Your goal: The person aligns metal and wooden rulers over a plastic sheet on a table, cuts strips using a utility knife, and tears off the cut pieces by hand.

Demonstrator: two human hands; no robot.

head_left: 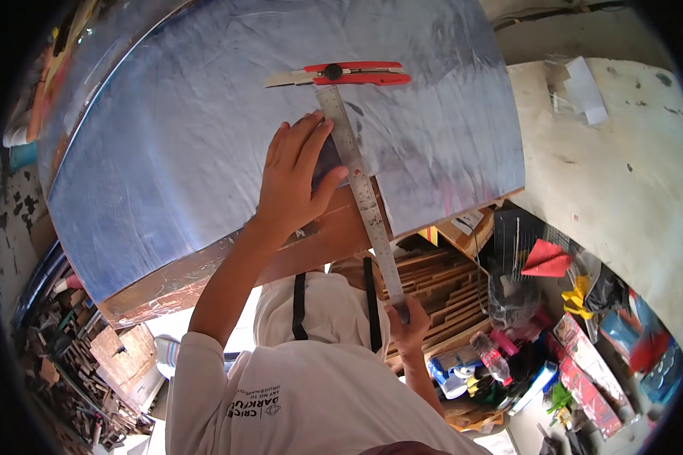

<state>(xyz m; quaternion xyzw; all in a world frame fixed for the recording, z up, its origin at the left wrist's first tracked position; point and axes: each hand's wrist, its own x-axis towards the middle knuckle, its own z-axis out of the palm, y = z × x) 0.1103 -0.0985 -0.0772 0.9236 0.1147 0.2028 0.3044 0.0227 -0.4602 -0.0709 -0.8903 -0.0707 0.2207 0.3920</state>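
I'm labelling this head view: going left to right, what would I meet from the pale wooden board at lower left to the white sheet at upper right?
Pale wooden board → left hand → metal ruler → right hand → clear bottle → red folded piece → white sheet.

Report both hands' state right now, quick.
Left hand: open, fingers extended, at the ruler's left edge.
Right hand: closed, holding the ruler's near end.
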